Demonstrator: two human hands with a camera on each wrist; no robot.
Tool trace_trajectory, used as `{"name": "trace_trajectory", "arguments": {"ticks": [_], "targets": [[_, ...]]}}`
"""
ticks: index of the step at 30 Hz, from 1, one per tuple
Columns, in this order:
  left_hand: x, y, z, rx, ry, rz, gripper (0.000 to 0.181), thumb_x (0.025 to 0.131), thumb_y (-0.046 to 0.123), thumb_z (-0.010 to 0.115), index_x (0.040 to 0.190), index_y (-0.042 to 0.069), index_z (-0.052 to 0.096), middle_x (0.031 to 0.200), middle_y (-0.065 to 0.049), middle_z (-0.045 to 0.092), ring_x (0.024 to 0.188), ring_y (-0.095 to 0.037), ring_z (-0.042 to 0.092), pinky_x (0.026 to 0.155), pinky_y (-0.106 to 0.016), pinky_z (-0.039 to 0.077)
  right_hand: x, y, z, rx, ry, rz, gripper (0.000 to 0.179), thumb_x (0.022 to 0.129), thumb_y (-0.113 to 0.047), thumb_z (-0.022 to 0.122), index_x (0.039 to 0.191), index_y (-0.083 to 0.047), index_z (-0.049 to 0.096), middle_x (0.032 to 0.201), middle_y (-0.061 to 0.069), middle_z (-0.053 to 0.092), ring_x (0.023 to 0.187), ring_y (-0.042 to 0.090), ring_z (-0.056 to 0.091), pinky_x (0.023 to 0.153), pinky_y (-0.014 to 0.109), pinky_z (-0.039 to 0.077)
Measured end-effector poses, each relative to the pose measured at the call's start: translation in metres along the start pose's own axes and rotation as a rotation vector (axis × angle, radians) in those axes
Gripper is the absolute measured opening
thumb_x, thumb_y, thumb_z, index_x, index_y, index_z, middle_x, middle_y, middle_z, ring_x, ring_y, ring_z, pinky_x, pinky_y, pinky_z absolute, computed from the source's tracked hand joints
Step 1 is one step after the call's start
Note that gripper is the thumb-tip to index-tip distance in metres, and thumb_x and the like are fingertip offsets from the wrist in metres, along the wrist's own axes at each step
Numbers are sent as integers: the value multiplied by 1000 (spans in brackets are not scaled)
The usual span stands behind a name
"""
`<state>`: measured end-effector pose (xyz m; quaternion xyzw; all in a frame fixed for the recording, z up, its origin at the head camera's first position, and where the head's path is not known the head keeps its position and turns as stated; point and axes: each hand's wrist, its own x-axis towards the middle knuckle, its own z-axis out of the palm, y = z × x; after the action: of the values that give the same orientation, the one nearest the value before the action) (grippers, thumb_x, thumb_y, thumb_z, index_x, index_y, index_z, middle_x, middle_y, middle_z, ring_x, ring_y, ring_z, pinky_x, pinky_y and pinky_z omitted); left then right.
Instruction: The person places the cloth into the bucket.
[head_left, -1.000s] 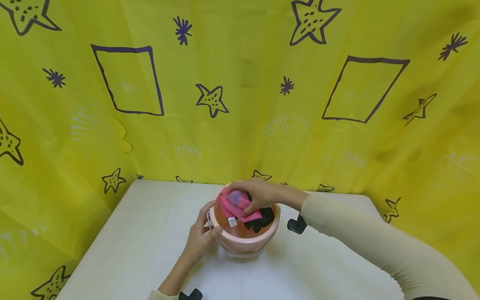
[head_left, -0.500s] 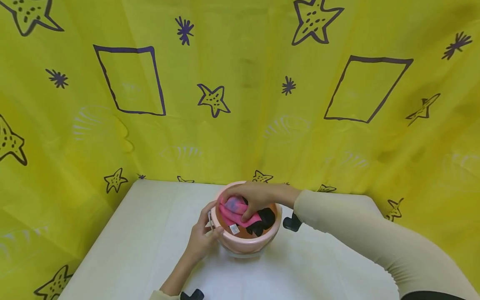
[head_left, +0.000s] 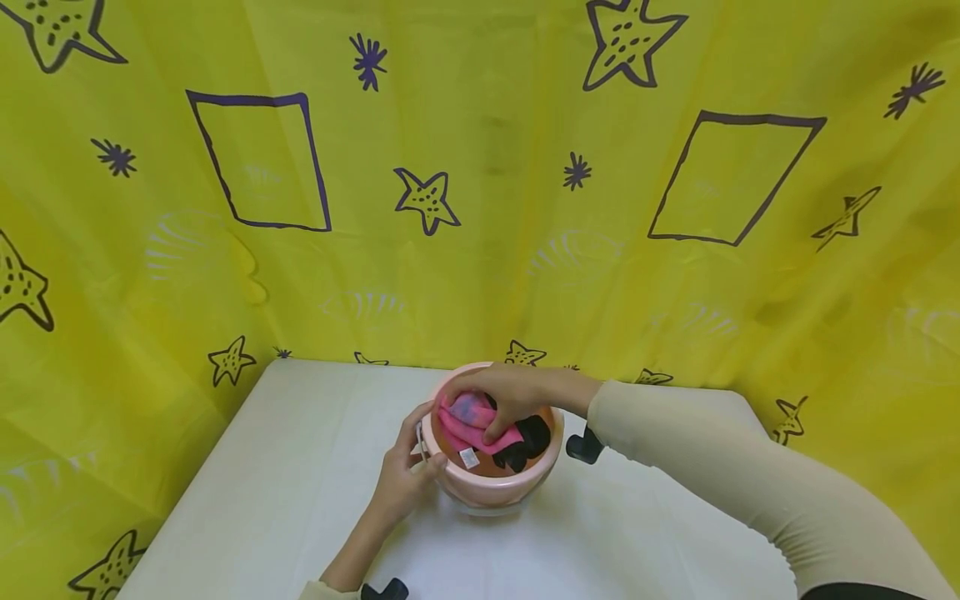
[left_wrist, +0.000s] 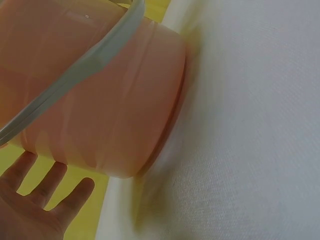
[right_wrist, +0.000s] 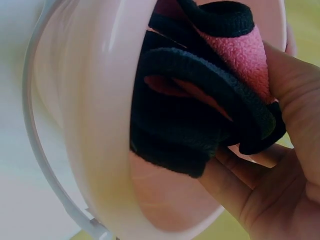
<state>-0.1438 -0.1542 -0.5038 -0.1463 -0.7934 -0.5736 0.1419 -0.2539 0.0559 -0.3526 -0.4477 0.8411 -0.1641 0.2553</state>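
A pale pink bucket [head_left: 487, 496] with a light grey handle [left_wrist: 95, 57] stands upright on the white table. My left hand [head_left: 405, 479] holds its left side, thumb at the rim; in the left wrist view the spread fingers [left_wrist: 47, 185] lie against the outer wall. Inside the bucket my right hand [head_left: 498, 396] grips a fuzzy pink cloth piece [head_left: 472, 437] with a bluish patch, black trim [right_wrist: 180, 100] and a white tag [head_left: 468, 457]. Thumb and fingers lie on opposite sides of the folded cloth in the right wrist view. Its lower part is hidden.
The white table [head_left: 300, 467] reaches back to a yellow curtain [head_left: 480, 275] printed with dark stars and frames. A black wrist mount [head_left: 585, 446] sits under the right wrist, another mount [head_left: 385, 590] by the left.
My right hand has moved slightly left and down with the cloth, deeper into the bucket, then stays still over the last half second. The left hand keeps its place on the bucket.
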Motion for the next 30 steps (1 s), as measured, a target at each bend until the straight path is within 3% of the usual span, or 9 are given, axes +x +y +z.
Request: {"name": "trace_trajectory", "arguments": {"ticks": [3,6,11,22,26,30], "targets": [[0,-1,0,6,1,-1,73,91,34,71,156,33,37,157,-10,48,131,-42,56,89,-45,57,-1,1,0,6,-2,-16,71,80,-22,90,140,-39,56,134,-11,57,119,12,55,87,26,56],[0,-1,1,7,4,0,73,91,35,71,156,33,37,157,-9,47,131,-42,56,89,-46,57,-1,3,0,38,-18,-94,75,80,-17,90,143,-34,53,140,-10,54,127,14,53,98,31,53],[0,-2,2,5,7,-9,73,91,35,70,156,34,36,158,-8,46,133,-44,54,89,-51,56,-3,4,-1,19,-26,-164,82,79,-14,90,148,-27,48,150,-8,49,142,16,44,116,44,39],[0,1,3,0,4,-39,74,91,37,71,156,36,36,160,-6,44,137,-45,49,90,-53,54,-7,6,-1,14,4,-162,80,80,-17,89,149,-27,48,149,-7,51,142,18,43,117,47,38],[-1,1,3,5,0,-44,74,92,35,71,156,36,36,160,-6,44,136,-43,51,90,-50,55,-11,8,-2,32,20,-184,80,81,-17,89,149,-24,49,149,-6,52,142,18,44,118,47,36],[-2,5,1,6,-10,-74,76,91,28,72,156,38,35,160,-5,44,135,-39,53,92,-44,56,-17,9,-3,39,36,-154,81,82,-22,89,151,-25,48,151,-5,52,142,21,45,116,48,38]]}}
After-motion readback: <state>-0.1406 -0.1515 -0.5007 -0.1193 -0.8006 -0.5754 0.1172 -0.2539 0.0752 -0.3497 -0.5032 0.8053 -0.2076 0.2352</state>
